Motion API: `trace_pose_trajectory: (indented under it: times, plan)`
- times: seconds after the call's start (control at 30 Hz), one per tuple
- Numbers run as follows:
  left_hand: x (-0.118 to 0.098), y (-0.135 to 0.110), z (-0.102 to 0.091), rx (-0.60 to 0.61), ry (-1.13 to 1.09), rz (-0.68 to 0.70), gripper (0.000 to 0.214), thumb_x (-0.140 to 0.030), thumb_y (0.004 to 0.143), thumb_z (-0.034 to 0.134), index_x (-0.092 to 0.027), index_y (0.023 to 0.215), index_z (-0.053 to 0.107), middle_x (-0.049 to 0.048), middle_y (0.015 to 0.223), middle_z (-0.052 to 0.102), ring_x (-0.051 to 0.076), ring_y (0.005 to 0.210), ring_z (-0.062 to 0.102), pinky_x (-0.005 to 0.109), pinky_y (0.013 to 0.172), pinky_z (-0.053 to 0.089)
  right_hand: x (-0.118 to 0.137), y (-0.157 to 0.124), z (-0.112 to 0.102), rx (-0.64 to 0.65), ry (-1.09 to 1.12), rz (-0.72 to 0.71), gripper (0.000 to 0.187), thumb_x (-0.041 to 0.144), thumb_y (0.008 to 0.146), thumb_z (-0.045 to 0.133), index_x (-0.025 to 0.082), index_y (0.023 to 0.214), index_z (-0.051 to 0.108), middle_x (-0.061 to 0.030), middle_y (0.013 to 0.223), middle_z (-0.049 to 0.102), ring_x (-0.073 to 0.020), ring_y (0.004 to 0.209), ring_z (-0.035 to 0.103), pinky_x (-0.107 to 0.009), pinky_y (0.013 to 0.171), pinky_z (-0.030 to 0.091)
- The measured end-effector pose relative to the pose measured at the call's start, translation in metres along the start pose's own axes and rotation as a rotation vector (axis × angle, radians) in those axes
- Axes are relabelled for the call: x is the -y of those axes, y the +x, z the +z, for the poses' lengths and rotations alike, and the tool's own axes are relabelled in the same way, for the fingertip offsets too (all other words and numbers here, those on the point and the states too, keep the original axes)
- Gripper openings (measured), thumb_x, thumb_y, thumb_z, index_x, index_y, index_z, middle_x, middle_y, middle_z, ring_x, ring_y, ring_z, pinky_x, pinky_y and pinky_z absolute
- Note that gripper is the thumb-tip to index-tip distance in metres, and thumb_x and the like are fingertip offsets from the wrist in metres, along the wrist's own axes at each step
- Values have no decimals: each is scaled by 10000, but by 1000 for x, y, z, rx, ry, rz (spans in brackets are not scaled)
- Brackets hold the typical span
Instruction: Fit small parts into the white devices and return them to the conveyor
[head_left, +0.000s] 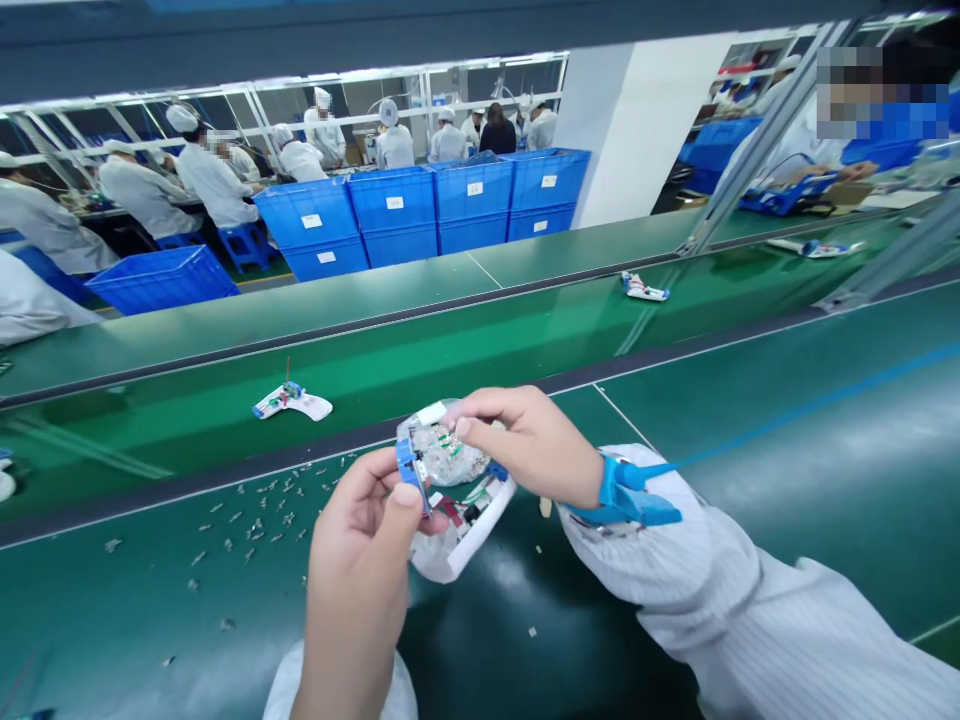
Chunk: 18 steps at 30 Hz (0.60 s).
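Note:
My left hand (pixel 364 545) is closed around the blue end of a white, gun-shaped housing half (pixel 484 525), tilted above the bench. Wires and small electronic parts show inside the shell. Just behind it lies a clear plastic bag or dish (pixel 450 460) with many small metal pieces and a few green bits. Over this, my right hand (pixel 536 440) has its thumb and forefinger pinched together; whatever is between the fingertips is hidden. A blue wrist strap (pixel 630 490) with a cord circles my right wrist.
Loose small metal pieces (pixel 259 525) lie scattered on the green bench at left. Beyond its edge, a green belt (pixel 420 350) carries similar housings, one at left (pixel 292 400) and another at right (pixel 643 288). Blue bins (pixel 394 205) and people in white stand farther back.

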<state>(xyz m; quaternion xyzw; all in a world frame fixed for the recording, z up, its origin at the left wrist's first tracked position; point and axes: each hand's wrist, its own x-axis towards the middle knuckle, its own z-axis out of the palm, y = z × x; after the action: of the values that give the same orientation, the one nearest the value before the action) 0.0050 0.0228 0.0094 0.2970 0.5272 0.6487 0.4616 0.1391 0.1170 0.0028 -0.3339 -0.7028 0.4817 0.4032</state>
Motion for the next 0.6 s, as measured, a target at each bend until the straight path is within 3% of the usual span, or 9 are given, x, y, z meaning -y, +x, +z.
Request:
trace_pose_trajectory:
  times: [0.1, 0.2, 0.3, 0.6]
  plan:
    - [3, 3, -1, 50, -98, -51, 172, -332, 754, 725, -207, 855, 665, -45, 675, 634, 64, 490, 564, 158, 502, 488, 2, -6, 0, -53, -125, -69, 195, 211, 775, 604, 147, 927, 707, -69, 949, 723, -173, 868, 657, -299, 792, 501]
    - [7, 6, -3, 96, -135, -63, 194, -362, 753, 729, -204, 850, 671, -33, 679, 642, 72, 523, 570, 155, 512, 489, 5, -19, 10, 29, -99, -312, 102, 166, 772, 627, 157, 835, 706, -53, 868, 731, -157, 851, 661, -284, 798, 508]
    - [10, 8, -3, 55, -141, -38, 181, -348, 743, 740, -202, 834, 682, -24, 724, 653, 70, 593, 584, 131, 543, 485, 7, -28, 21, -64, -157, -465, 35, 143, 754, 674, 163, 775, 693, -36, 802, 727, -143, 791, 650, -287, 779, 495]
    - [13, 8, 3, -13, -141, 6, 214, -382, 727, 743, -195, 706, 641, -35, 613, 588, 75, 518, 534, 136, 478, 440, 5, -37, 40, -278, -306, -450, 95, 116, 706, 661, 207, 679, 657, 5, 712, 673, -153, 756, 580, -322, 739, 446]
